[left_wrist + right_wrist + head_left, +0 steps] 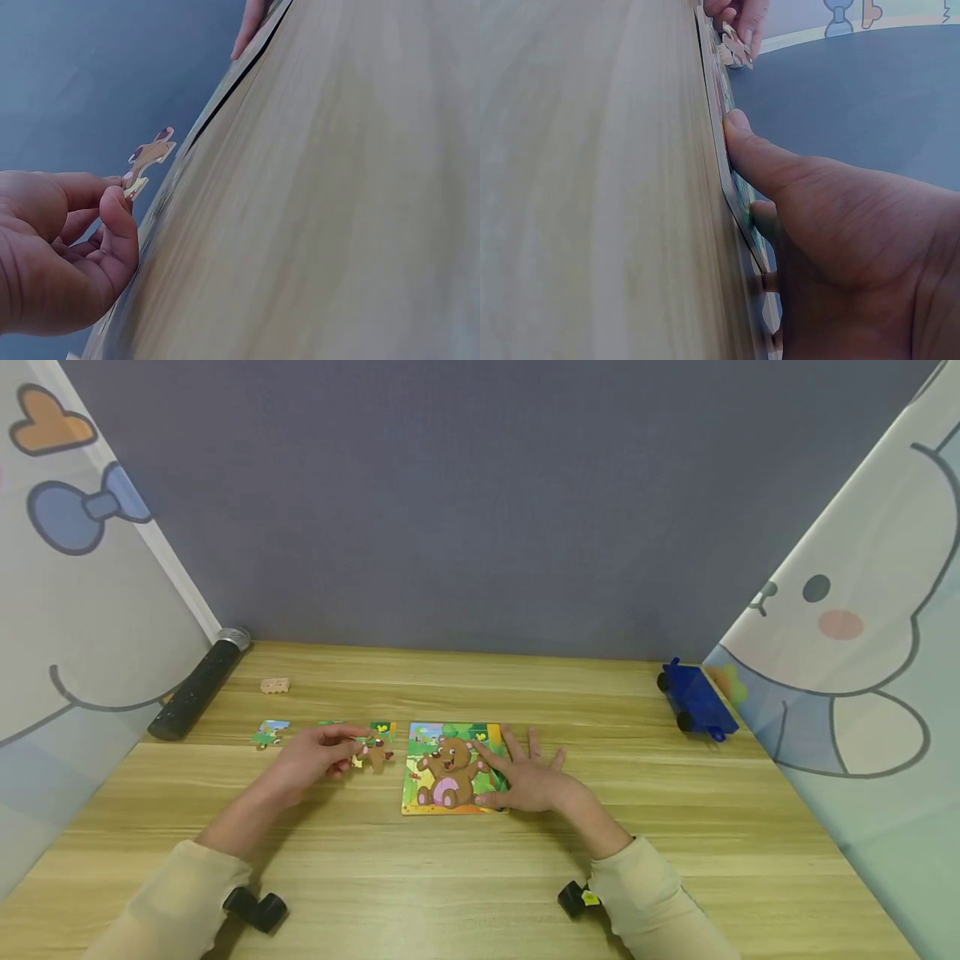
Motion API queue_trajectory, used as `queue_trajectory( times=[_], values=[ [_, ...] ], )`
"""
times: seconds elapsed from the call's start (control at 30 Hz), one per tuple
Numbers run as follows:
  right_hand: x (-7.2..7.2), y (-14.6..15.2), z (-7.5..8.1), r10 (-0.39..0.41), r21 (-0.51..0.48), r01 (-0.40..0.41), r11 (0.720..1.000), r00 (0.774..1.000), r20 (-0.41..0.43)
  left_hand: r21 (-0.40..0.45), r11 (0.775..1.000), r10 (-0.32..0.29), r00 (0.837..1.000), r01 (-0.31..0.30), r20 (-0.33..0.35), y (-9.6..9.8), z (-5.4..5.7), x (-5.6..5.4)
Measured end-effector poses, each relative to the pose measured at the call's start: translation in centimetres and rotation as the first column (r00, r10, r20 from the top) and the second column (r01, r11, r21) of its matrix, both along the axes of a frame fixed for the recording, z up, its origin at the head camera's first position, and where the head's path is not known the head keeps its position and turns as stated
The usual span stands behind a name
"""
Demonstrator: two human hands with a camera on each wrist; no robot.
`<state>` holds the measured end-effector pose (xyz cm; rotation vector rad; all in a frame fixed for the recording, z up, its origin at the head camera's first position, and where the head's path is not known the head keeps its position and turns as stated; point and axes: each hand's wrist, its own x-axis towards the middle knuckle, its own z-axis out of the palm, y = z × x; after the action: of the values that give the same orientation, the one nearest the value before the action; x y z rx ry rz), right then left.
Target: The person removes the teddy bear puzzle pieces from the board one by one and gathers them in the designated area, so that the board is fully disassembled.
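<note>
Bear puzzle [448, 777] on a wooden table [420, 885]; left hand [315, 760] pinching a loose piece [377, 755], right hand [528, 781] spread.
Head view: the puzzle lies mid-table, the right hand's splayed fingers over its right edge; the left hand holds the loose piece just left of the board, and another piece [270, 733] lies farther left. Left wrist view: thumb and fingertip grip one end, so most of the piece juts free; that light edge hold should make it easy to turn and line up. Right wrist view: thumb and fingers rest along the board; gentle, even pressure there would likely stop it sliding. Which gap fits, if any, I cannot tell. No brand, label or writing is readable in any view.
</note>
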<state>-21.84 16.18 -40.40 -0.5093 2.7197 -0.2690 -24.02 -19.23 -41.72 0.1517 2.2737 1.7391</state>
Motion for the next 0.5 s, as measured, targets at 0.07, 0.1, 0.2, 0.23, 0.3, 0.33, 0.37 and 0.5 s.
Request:
queue_trajectory(
  times=[0.07,0.1,0.2,0.23,0.3,0.33,0.37,0.5],
  values=[
    [0.0,0.0,0.0,0.0,0.002,0.0,1.0,1.0,0.001,0.0,1.0,0.004,1.0,-0.004,-0.004,-0.6,-0.1,0.0],
    [0.0,0.0,0.0,0.001,-0.001,-0.001,1.0,1.0,0.0,-0.001,1.0,0.006,1.0,-0.006,-0.008,-0.9,-0.1,0.1],
    [0.1,0.0,0.0,0.002,-0.013,-0.002,1.0,1.0,0.006,-0.01,1.0,0.009,1.0,-0.009,-0.012,-1.9,-0.3,0.2],
    [0.1,0.0,0.0,0.002,-0.017,-0.002,1.0,1.0,0.009,-0.014,1.0,0.01,1.0,-0.01,-0.013,-2.2,-0.3,0.2],
    [0.0,0.0,0.0,0.002,-0.027,-0.002,1.0,1.0,0.011,-0.021,1.0,0.013,1.0,-0.013,-0.016,-2.8,-0.4,0.4],
    [0.0,0.0,0.0,0.003,-0.028,-0.003,1.0,1.0,0.013,-0.023,1.0,0.014,1.0,-0.015,-0.016,-3.1,-0.4,0.4],
    [0.0,0.0,0.0,0.002,-0.029,-0.002,1.0,1.0,0.014,-0.024,1.0,0.018,1.0,-0.018,-0.018,-3.4,-0.5,0.5],
    [-0.1,0.0,-0.1,0.0,-0.032,0.0,0.999,1.0,0.014,-0.028,0.999,0.029,0.999,-0.03,-0.033,-4.6,-0.5,0.8]
  ],
)
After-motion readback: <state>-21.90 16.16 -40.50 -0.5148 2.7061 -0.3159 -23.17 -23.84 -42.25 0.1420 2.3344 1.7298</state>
